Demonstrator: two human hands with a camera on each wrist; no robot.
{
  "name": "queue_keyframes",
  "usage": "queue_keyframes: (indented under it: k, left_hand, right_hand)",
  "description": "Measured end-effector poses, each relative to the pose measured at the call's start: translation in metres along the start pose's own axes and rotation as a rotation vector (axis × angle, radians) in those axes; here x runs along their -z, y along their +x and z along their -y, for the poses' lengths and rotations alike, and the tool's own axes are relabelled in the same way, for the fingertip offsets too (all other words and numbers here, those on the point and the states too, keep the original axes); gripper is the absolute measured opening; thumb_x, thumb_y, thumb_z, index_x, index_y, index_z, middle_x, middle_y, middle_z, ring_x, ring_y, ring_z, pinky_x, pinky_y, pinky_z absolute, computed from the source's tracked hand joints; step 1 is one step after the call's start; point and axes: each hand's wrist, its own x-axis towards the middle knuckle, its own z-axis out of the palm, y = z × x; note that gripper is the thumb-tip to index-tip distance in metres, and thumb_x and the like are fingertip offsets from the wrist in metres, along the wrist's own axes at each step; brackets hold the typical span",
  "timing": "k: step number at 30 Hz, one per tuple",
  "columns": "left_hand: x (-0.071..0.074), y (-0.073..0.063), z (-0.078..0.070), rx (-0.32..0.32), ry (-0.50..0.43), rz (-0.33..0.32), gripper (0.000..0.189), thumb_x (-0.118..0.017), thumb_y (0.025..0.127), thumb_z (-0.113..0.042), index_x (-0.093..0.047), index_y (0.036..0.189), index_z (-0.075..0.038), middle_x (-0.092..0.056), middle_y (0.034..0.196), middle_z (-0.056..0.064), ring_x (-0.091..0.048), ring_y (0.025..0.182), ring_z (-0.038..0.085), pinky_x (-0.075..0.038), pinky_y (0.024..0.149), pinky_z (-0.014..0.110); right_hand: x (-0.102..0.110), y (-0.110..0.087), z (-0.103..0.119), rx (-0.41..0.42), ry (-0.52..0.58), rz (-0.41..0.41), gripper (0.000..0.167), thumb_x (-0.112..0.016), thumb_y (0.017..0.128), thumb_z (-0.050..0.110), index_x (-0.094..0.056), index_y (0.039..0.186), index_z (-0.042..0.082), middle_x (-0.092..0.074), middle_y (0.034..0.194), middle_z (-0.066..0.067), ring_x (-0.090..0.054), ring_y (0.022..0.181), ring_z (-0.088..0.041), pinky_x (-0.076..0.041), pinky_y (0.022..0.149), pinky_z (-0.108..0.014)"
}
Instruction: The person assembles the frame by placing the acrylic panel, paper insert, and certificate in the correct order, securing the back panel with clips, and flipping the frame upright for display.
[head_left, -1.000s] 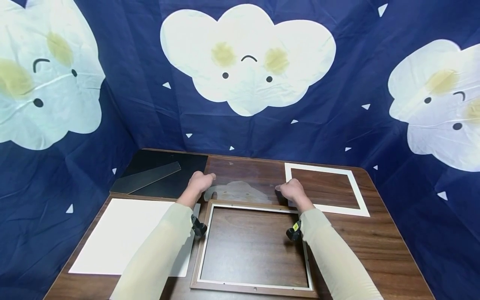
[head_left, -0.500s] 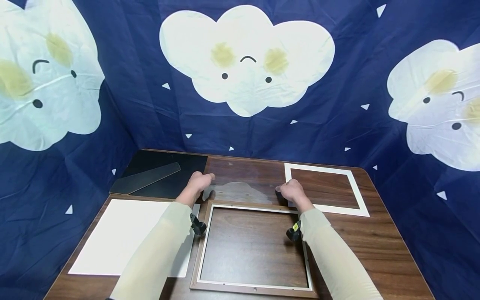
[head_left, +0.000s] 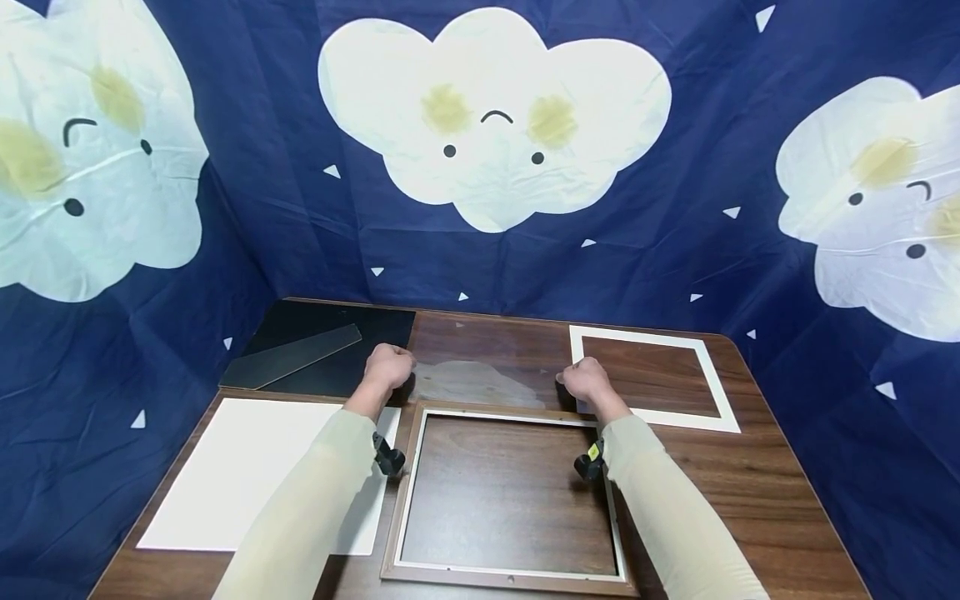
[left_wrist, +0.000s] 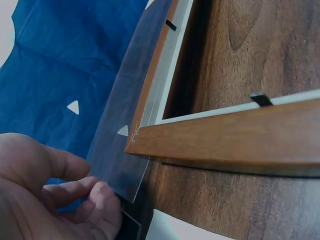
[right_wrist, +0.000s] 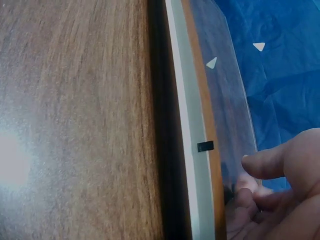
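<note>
A clear sheet (head_left: 480,382), reflecting the cloud print, lies just behind a wooden picture frame (head_left: 510,577). My right hand (head_left: 587,380) pinches the sheet's right edge; in the right wrist view the thumb is above it and fingers show through from below. My left hand (head_left: 388,367) is at the sheet's left edge, fingers loosely bent. In the left wrist view a gap shows between its thumb and fingers, fingertips close to the clear sheet's corner (left_wrist: 120,170). Small black tabs (left_wrist: 261,99) stick out along the frame's pale inner rim.
A white rectangular mat (head_left: 716,387) with a cut-out window lies at the back right. At the left are a white board (head_left: 247,475) and, behind it, a black panel (head_left: 300,312) with a dark strip attached. Blue cloth (head_left: 480,267) hangs behind the table.
My left hand has shifted left, away from over the clear sheet to its left edge. The right hand has moved very slightly right. The frame, mat and boards stay put.
</note>
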Motion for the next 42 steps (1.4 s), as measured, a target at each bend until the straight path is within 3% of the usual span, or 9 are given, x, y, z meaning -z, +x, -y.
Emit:
queue_keyframes:
  k: [4,8,13,21,26,29,33,38,42]
  left_hand:
    - [-0.004,-0.001,-0.003,0.006,-0.053,0.032,0.028,-0.052,0.098,-0.013,-0.074,0.110,-0.001,-0.068,0.111,0.011,-0.060,0.090,0.022,-0.052,0.069,0.031]
    - [-0.007,-0.003,-0.008,-0.008,0.024,0.017,0.020,-0.053,0.095,-0.014,-0.064,0.080,-0.007,-0.054,0.077,0.003,-0.050,0.067,0.019,-0.042,0.055,0.029]
    - [-0.005,-0.007,-0.011,-0.022,0.105,0.006,0.022,-0.055,0.096,-0.018,-0.073,0.094,-0.006,-0.065,0.098,0.009,-0.058,0.087,0.025,-0.044,0.065,0.031]
    - [-0.007,-0.006,-0.013,-0.062,0.257,0.063,0.033,-0.053,0.100,-0.026,-0.073,0.103,-0.001,-0.066,0.095,0.013,-0.059,0.081,0.026,-0.048,0.070,0.037]
    - [-0.006,-0.009,-0.012,-0.073,0.325,0.083,0.041,-0.054,0.101,-0.031,-0.071,0.122,0.000,-0.068,0.121,0.017,-0.061,0.095,0.030,-0.052,0.085,0.043]
    - [-0.004,-0.010,-0.012,-0.060,0.346,0.089,0.041,-0.053,0.101,-0.032,-0.070,0.115,0.002,-0.066,0.115,0.019,-0.059,0.090,0.032,-0.050,0.080,0.043]
    - [-0.003,-0.011,-0.012,-0.040,0.341,0.075,0.043,-0.052,0.101,-0.034,-0.065,0.115,0.004,-0.063,0.113,0.020,-0.057,0.089,0.032,-0.049,0.078,0.042]
    - [-0.003,-0.009,-0.008,0.011,0.229,0.110,0.052,-0.050,0.102,-0.035,-0.055,0.131,0.007,-0.056,0.127,0.024,-0.055,0.104,0.037,-0.048,0.087,0.047]
    - [-0.002,-0.005,-0.005,0.063,0.091,0.163,0.063,-0.047,0.104,-0.031,-0.036,0.152,0.008,-0.040,0.152,0.028,-0.046,0.128,0.041,-0.044,0.104,0.051]
  right_hand:
    - [-0.003,-0.001,0.004,0.037,0.003,0.022,0.020,-0.061,0.094,0.016,-0.073,0.085,0.002,-0.065,0.097,-0.013,-0.053,0.073,-0.021,-0.044,0.060,-0.028]
    - [-0.002,-0.002,0.009,0.076,-0.134,-0.021,0.033,-0.059,0.092,0.017,-0.054,0.060,0.010,-0.052,0.065,-0.004,-0.050,0.068,-0.021,-0.041,0.058,-0.029]
    - [0.005,-0.002,0.010,0.044,-0.255,-0.037,0.040,-0.056,0.089,0.017,-0.034,0.056,0.019,-0.026,0.057,0.004,-0.033,0.061,-0.021,-0.034,0.059,-0.031]
    - [0.011,-0.003,0.010,0.003,-0.297,-0.044,0.034,-0.053,0.087,0.014,-0.035,0.058,0.018,-0.031,0.059,0.001,-0.035,0.060,-0.022,-0.035,0.056,-0.033]
    - [0.008,-0.001,0.011,0.033,-0.240,-0.032,0.024,-0.052,0.087,0.011,-0.044,0.065,0.013,-0.042,0.069,-0.004,-0.044,0.071,-0.024,-0.039,0.065,-0.033]
    - [0.007,-0.002,0.011,0.049,-0.127,-0.004,0.013,-0.053,0.091,0.009,-0.063,0.090,0.001,-0.063,0.097,-0.014,-0.055,0.094,-0.029,-0.045,0.078,-0.035]
    - [0.008,-0.005,0.010,0.038,-0.015,0.011,0.037,-0.055,0.093,0.009,-0.063,0.126,-0.007,-0.057,0.141,-0.021,-0.053,0.127,-0.036,-0.047,0.093,-0.041]
    - [0.008,-0.003,0.008,0.016,0.028,0.005,0.016,-0.057,0.091,0.009,-0.067,0.094,-0.003,-0.065,0.103,-0.015,-0.059,0.091,-0.029,-0.044,0.071,-0.033]
    - [0.008,0.000,0.006,0.003,0.047,0.006,0.029,-0.057,0.089,0.008,-0.045,0.063,0.013,-0.040,0.060,0.002,-0.034,0.056,-0.016,-0.033,0.054,-0.029]
